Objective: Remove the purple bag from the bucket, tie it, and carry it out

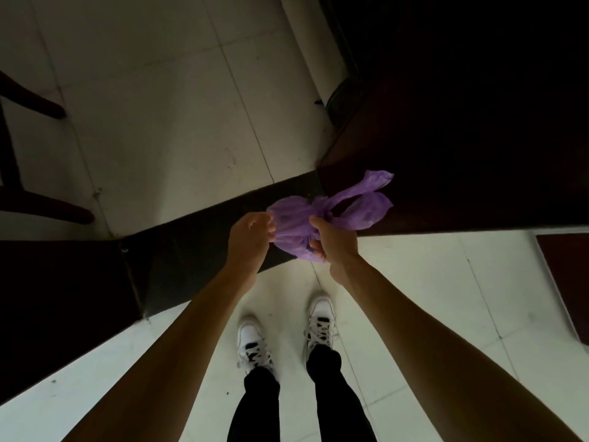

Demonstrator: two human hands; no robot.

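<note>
A small purple plastic bag (294,223) hangs in the air in front of me, above a dark threshold strip. Its two loose ends (366,202) stick out to the right, past a knot. My left hand (250,237) pinches the bag's left side with its fingertips. My right hand (334,242) is closed around the bag's neck just below the knot. No bucket is in view.
A dark threshold strip (207,237) crosses the white tiled floor (159,90). A dark wooden door or cabinet (462,122) fills the upper right. Chair legs (38,205) stand at the left edge. My feet in white trainers (287,330) stand just behind the threshold.
</note>
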